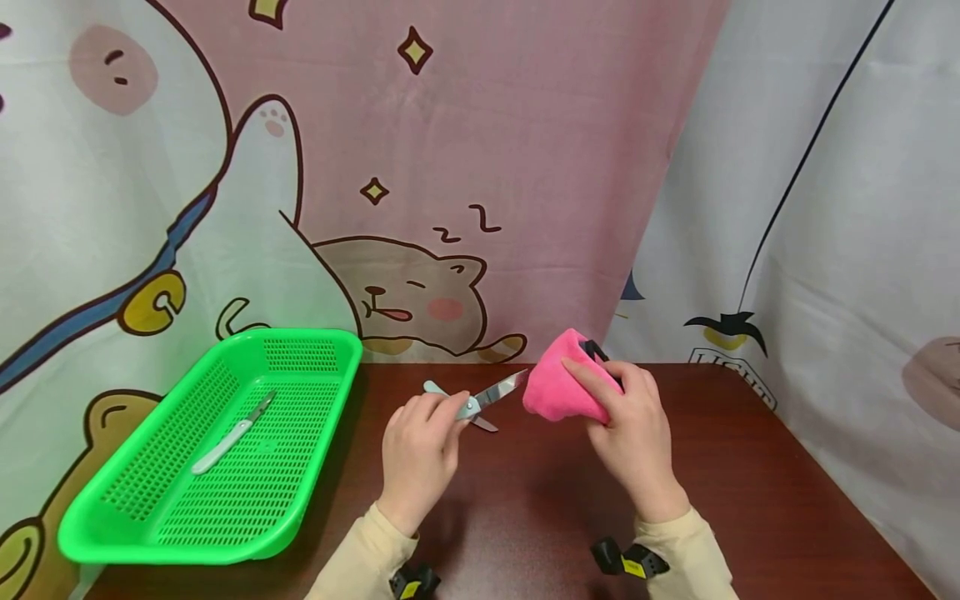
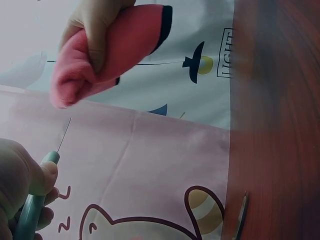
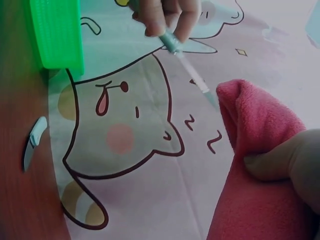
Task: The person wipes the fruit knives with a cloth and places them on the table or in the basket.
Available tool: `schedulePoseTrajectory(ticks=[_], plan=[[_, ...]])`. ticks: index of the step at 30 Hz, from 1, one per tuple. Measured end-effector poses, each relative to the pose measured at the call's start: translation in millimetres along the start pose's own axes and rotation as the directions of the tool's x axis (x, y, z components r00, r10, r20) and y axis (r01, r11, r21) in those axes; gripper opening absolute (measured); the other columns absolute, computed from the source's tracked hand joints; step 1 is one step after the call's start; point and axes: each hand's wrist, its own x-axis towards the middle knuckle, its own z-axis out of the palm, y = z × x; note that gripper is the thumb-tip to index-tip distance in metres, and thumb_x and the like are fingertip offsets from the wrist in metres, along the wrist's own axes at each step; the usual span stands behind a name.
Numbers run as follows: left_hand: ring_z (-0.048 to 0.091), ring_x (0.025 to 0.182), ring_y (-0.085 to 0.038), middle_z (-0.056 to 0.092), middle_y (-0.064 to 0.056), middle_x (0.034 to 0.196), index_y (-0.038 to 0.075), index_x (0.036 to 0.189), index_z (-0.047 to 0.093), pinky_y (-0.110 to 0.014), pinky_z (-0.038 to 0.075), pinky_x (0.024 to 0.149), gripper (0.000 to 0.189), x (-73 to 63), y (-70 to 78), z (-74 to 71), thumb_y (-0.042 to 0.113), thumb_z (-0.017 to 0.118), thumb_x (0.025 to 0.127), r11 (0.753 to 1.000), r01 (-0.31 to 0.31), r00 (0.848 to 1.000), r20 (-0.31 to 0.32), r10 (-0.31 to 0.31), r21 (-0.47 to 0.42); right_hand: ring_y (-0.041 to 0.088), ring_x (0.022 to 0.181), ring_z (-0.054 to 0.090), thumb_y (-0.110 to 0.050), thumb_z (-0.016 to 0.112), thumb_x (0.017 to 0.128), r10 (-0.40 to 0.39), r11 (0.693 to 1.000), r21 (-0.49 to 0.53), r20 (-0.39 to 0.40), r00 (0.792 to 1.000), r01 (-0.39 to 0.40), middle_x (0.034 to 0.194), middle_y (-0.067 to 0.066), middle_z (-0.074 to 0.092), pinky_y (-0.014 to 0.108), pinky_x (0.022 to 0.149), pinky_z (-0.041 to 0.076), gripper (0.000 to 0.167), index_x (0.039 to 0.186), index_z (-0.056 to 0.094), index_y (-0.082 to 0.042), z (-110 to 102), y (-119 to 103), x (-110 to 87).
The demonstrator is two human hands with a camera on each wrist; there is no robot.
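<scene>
My left hand (image 1: 420, 446) grips a small knife by its pale blue-green handle (image 2: 33, 212), in the middle of the head view. Its short shiny blade (image 1: 501, 390) points up and right, with the tip close to a pink cloth (image 1: 557, 385). That cloth is folded into a bunch and has a black edge. My right hand (image 1: 639, 446) holds it, with the thumb pressed on the pink side in the right wrist view. A second knife (image 3: 35, 136) with a light handle lies on the table behind the left hand, partly hidden by it in the head view.
On the left of the brown table (image 1: 517, 508) stands a green perforated basket (image 1: 341, 417). One white-handled knife (image 1: 222, 447) lies inside it. A printed cartoon curtain (image 1: 540, 167) hangs along the table's back edge and right side.
</scene>
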Motion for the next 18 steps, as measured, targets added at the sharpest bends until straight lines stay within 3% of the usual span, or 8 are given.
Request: schedulePoseTrajectory(ticks=[4,10,18], plan=[[0.06,0.075,-0.021,0.066,-0.005,0.09,0.01,0.113,0.071,-0.036,0.052,0.062,0.039,-0.1,0.1,0.5,0.01,0.085,0.077,1.0,0.005,1.0,0.005,-0.005,0.001,0.035,0.101,0.054,0.011,0.073,0.065,-0.012,0.998,0.067,-0.02,1.0,0.013,0.107,0.015,0.061,0.051,0.076,0.047,0.068,0.122,0.072,-0.026,-1,-8,0.9],[0.062,0.076,-0.022,0.066,-0.006,0.09,0.009,0.112,0.071,-0.036,0.053,0.063,0.037,-1.3,0.1,1.1,0.01,0.084,0.077,1.0,0.001,1.0,0.012,-0.001,0.005,0.034,0.107,0.053,0.004,0.078,0.07,-0.06,0.994,0.096,0.044,0.997,0.055,0.111,0.015,0.06,0.05,0.079,0.052,0.063,0.124,0.071,-0.027,2,-22,-0.9],[0.063,0.077,-0.023,0.066,-0.005,0.09,0.01,0.112,0.071,-0.036,0.053,0.063,0.037,-2.1,0.9,2.3,0.009,0.084,0.077,1.0,0.002,1.0,0.016,-0.002,0.002,0.034,0.104,0.055,0.001,0.079,0.07,-0.149,0.982,0.128,0.079,0.986,0.138,0.11,0.015,0.061,0.049,0.077,0.053,0.058,0.12,0.072,-0.028,17,-31,-7.4]])
